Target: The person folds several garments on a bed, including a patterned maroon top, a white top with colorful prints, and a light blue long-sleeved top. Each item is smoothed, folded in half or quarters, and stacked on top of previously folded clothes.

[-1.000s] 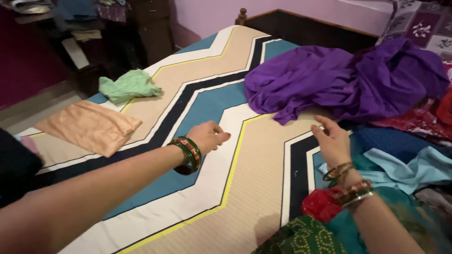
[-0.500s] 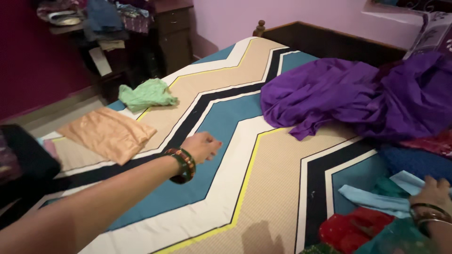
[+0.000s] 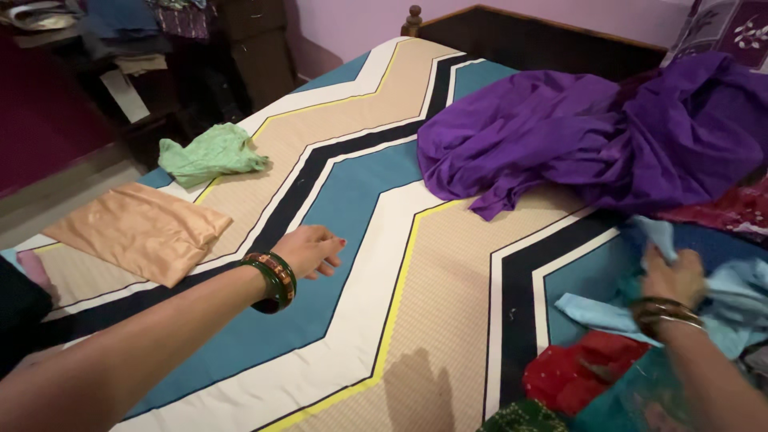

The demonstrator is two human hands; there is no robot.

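The right hand (image 3: 674, 278) closes its fingers around a crumpled fold of the pale blue cotton cloth (image 3: 724, 308), which lies at the right edge of the bed among other garments. The left hand (image 3: 310, 250) rests palm down and loosely spread on the zigzag-striped bedspread in teal, beige, white and black (image 3: 400, 240), holding nothing.

To lift the blue cloth cleanly, the grip would best take a single edge or corner rather than a bunched handful, since the fabric looks thin and limp and will drag its neighbours along. The red patterned fabric (image 3: 580, 376) lies just below it and the big heap of purple cloth (image 3: 592, 140) is near above, so a slow, upward pull keeps them from tangling. The free left hand could steady the pile or catch a second corner.

Counted: one pale blue cloth in hand, one purple heap, one red fabric by the wrist and another dark red patterned piece (image 3: 724, 212) at the far right, one folded peach satin cloth (image 3: 140, 232) and one crumpled mint-green cloth (image 3: 210, 152) on the left side of the bed. Both wrists carry bangles; their number is hard to tell.
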